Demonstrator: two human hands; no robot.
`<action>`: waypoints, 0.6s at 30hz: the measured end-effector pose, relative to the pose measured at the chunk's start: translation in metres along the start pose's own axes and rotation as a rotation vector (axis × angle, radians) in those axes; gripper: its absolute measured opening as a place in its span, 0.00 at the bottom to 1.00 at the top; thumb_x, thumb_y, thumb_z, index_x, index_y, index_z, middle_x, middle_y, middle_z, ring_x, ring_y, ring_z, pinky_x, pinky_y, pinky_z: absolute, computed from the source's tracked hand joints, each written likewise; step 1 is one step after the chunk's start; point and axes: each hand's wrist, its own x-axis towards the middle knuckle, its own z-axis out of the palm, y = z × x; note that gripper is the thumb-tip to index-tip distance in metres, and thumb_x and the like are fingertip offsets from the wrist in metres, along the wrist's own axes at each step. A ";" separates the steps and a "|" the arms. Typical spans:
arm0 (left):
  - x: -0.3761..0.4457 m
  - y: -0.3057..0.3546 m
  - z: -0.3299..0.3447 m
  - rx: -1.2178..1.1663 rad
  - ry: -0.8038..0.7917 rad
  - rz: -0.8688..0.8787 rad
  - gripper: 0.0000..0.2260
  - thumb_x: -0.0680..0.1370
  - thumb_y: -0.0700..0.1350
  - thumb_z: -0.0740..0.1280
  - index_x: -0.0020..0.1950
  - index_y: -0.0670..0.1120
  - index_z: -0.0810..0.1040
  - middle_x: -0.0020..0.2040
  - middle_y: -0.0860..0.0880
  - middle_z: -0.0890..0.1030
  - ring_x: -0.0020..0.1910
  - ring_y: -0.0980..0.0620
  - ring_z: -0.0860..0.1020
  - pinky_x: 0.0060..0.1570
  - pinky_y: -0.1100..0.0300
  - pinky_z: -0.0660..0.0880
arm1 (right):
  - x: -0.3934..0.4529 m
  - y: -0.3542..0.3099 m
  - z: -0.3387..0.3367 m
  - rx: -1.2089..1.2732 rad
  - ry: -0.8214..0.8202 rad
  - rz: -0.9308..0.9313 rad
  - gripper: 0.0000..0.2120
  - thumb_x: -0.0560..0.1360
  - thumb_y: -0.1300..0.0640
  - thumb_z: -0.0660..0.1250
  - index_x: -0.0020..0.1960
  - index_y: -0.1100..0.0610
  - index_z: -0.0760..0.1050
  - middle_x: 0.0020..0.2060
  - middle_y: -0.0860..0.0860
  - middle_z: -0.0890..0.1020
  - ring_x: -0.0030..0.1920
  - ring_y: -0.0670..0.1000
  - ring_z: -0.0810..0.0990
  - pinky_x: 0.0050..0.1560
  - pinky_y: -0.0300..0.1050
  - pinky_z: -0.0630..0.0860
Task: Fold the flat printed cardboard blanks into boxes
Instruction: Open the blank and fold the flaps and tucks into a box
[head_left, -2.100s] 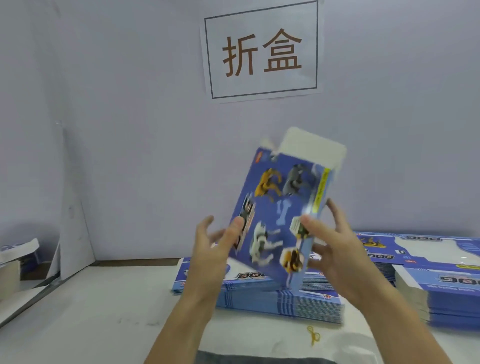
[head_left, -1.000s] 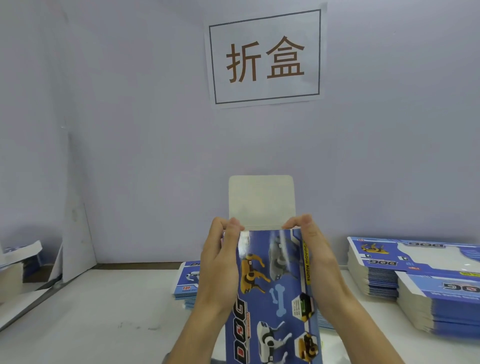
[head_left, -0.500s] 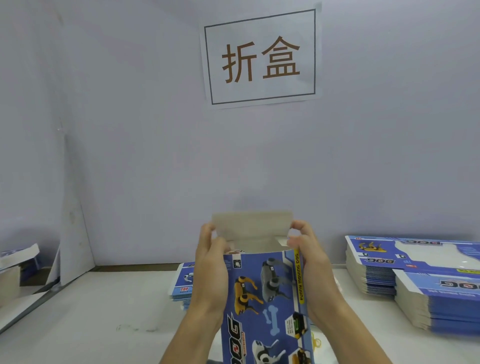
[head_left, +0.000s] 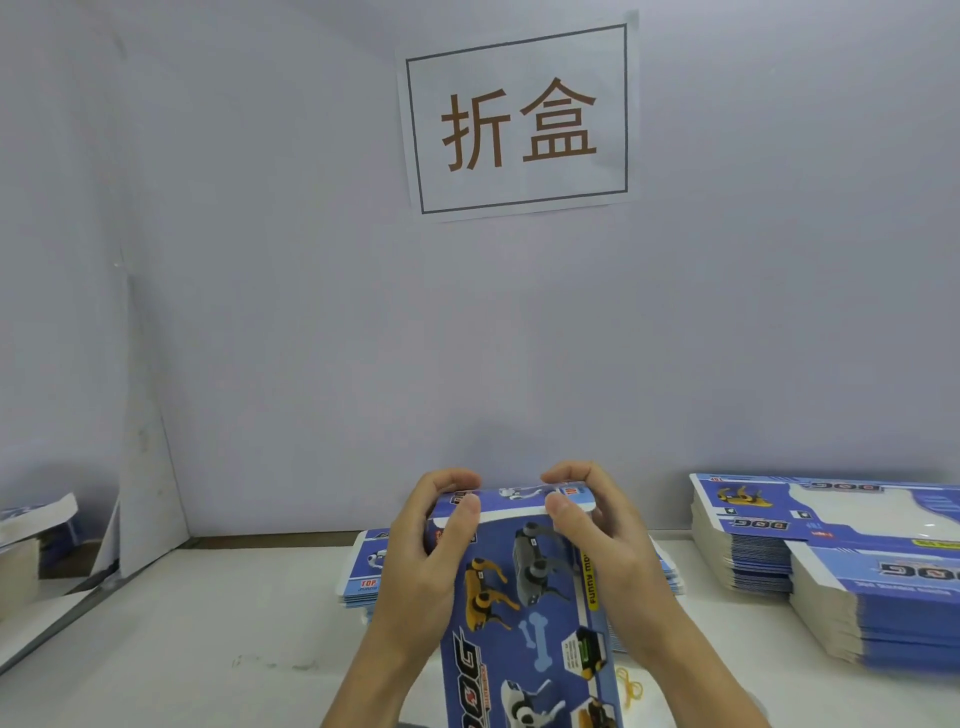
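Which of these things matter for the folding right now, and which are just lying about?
In the job: box, held by left hand and right hand; stacks of flat blanks.

Lying about: wall sign; yellow rubber band.

Pale lilac wall (head_left: 260, 260) (paper sign (head_left: 519, 122) taped), white table (head_left: 182, 649).

Both hands are held up close together at chest level, forearms rising from the lower edge of view. The left hand (head_left: 426, 561) is curled with its thumb pressed forward and fingers hooked over. The right hand (head_left: 608, 551) is curled likewise, mirroring it, thumb pointed inward.
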 end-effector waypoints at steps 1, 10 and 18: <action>0.000 0.000 0.002 0.019 0.017 0.022 0.16 0.74 0.53 0.65 0.59 0.47 0.76 0.55 0.49 0.83 0.53 0.43 0.84 0.37 0.54 0.83 | 0.001 0.001 -0.001 -0.007 0.017 -0.008 0.14 0.73 0.45 0.74 0.55 0.49 0.76 0.51 0.61 0.84 0.48 0.58 0.87 0.36 0.47 0.82; 0.000 -0.001 0.013 0.133 0.139 0.196 0.13 0.75 0.53 0.65 0.52 0.46 0.78 0.47 0.51 0.84 0.47 0.45 0.85 0.36 0.59 0.82 | 0.004 0.008 0.000 -0.043 0.071 -0.159 0.08 0.75 0.51 0.68 0.50 0.54 0.76 0.43 0.57 0.84 0.43 0.55 0.87 0.34 0.46 0.81; 0.000 0.009 -0.006 0.064 -0.355 -0.220 0.37 0.68 0.56 0.77 0.70 0.69 0.60 0.68 0.50 0.76 0.57 0.48 0.83 0.57 0.47 0.80 | 0.016 0.004 -0.015 0.013 0.464 -0.151 0.27 0.70 0.33 0.63 0.59 0.52 0.73 0.41 0.43 0.83 0.46 0.47 0.81 0.49 0.43 0.79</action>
